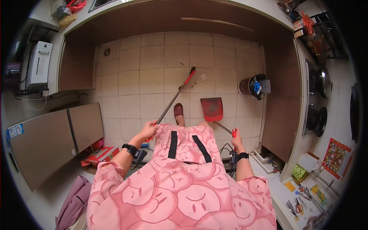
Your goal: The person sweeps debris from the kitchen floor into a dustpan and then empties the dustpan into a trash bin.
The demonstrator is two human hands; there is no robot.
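Note:
My left hand is closed around the handle of a broom. Its red head with dark bristles rests on the tiled floor ahead. Beside the bristles lie a pale scrap, dark crumbs and smears. My right hand grips the red end of a dustpan's handle. The red dustpan lies on the tiles, its open edge facing away from me, with grey dirt marks on its pan. A foot in a maroon slipper stands between broom and dustpan.
A lined trash bin holding a blue item stands at the right, before brown cabinets. At the left are a refrigerator and a red box. White pipes run low at the right. A floor drain sits far left.

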